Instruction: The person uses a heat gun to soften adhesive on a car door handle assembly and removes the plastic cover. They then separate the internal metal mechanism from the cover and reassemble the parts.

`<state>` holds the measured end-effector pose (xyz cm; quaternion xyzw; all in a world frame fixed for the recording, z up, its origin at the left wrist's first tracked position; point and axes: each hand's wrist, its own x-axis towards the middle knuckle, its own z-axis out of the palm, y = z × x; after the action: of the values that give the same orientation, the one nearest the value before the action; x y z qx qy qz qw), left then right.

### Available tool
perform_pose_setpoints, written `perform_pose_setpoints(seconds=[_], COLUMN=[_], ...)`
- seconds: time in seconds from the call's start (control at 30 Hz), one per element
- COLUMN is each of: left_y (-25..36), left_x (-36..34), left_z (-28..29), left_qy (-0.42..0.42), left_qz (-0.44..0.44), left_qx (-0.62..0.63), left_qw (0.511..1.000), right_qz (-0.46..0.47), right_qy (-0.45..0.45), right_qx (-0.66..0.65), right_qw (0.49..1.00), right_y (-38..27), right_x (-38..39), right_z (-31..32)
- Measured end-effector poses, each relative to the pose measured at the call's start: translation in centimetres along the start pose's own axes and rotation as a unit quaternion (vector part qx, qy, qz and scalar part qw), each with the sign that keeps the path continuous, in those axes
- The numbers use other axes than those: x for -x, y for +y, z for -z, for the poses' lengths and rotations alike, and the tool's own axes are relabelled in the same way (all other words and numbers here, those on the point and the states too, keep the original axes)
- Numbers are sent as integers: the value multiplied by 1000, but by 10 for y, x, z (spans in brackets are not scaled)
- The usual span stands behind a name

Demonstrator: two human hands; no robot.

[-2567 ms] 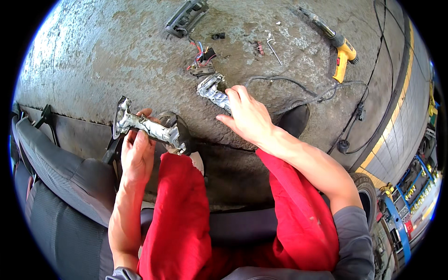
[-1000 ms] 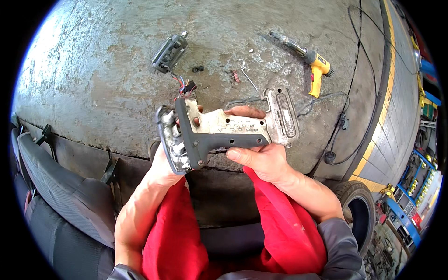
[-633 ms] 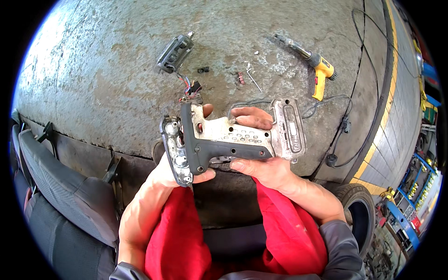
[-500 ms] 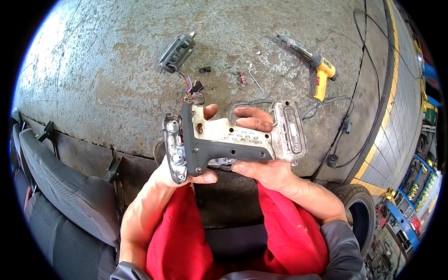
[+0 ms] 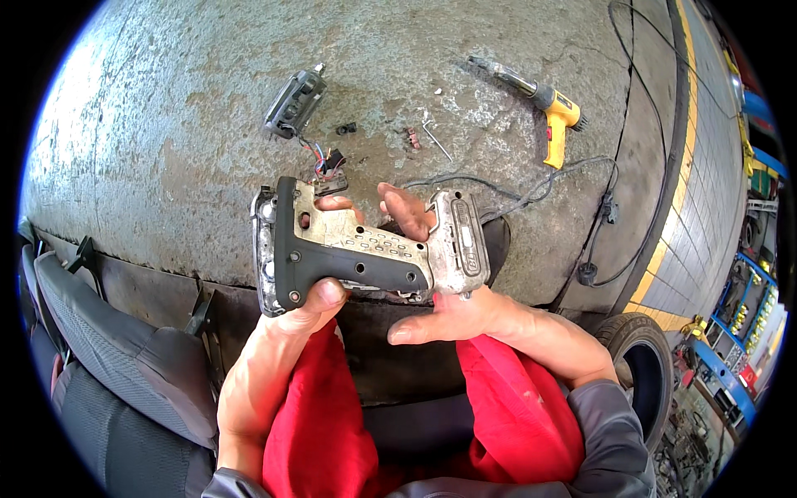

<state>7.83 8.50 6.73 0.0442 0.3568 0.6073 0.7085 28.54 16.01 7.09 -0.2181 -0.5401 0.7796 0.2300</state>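
Note:
A cordless power tool's handle housing [image 5: 357,249], dirty white and black with several screw holes, lies sideways over my lap. My left hand [image 5: 309,305] grips its head end, thumb on the black side and fingers behind. At the wide battery foot [image 5: 459,241], my right hand [image 5: 473,317] is behind and below, thumb stretched out and fingers spread; whether its palm touches the foot is hidden. Beyond, on the floor, a dark tool head [image 5: 295,101] with a metal drive shaft trails red and blue wires to a switch part [image 5: 332,181], partly beside the housing.
A yellow heat gun [image 5: 561,124], hex key [image 5: 437,139], reddish piece [image 5: 413,138] and small black part [image 5: 346,128] lie on the rough floor. A black cable [image 5: 613,199] runs right. Car seats [image 5: 124,332] stand left, a tyre [image 5: 635,365] right.
The housing has shifted left with my left hand. My right thumb has come off the handle and stretched out, and its fingers have spread. The view has turned slightly.

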Motion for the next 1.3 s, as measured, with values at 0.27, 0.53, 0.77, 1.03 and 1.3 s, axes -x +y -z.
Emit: perform_pose_setpoints(seconds=[0.27,0.53,0.77,1.03,1.3], left_y=[1,-1,-1,4,6], left_x=[-6,-11,-15,-18,-15], left_z=[-12,27,29,13,15], left_qy=[36,21,100,102,46], left_qz=[3,-92,-60,-40,-22], left_qx=[-57,-68,-81,-106,-112], left_qw=[998,993,990,988,992], right_qz=[-45,-229,-172,-243,-235], right_qy=[-4,-95,55,30,107], right_qx=[283,288,73,69,-73], right_qw=[958,925,981,967,963], right_y=[-2,-26,-37,-43,-33], right_x=[0,-4,-9,-10,-8], right_z=[9,44,52,34,55])
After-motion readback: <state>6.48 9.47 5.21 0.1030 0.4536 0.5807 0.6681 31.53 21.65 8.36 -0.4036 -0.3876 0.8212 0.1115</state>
